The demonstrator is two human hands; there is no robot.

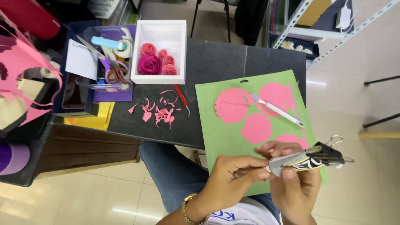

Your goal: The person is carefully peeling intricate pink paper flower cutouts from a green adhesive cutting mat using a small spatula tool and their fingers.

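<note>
Both hands meet low in the head view, over our lap. Our right hand (298, 183) grips a rolled-up glue tube (300, 160), its folded end clamped by a black binder clip (327, 153). Our left hand (233, 175) pinches the tube's nozzle end between fingertips. We note a green cutting mat (221, 133) just beyond, overhanging the dark table (216, 58), bearing pink scalloped paper circles (231, 105) and a white spatula tool (277, 110). Pink paper scraps (160, 112) lie left of it, near a white box (160, 29) of paper roses (150, 64).
</note>
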